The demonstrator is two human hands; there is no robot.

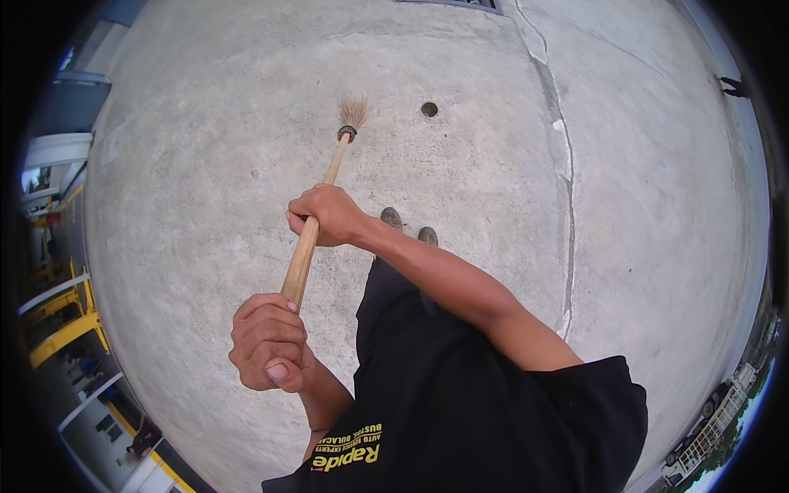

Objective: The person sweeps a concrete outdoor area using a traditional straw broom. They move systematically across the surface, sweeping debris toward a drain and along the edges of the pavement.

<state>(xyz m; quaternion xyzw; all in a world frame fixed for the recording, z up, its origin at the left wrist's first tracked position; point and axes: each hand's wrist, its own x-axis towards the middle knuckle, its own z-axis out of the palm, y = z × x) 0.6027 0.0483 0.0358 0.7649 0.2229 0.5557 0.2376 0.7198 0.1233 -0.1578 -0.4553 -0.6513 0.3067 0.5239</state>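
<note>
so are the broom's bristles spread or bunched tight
Spread: the bristles fan out wider at their tips than at the dark ring by the wooden handle.

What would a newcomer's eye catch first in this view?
First, the long wooden broom slanting left of centre, the left hand at its top end and the right hand nearer the bristles. Then the dark round hole in the concrete floor, right of the bristles, and the long crack farther right.
</note>
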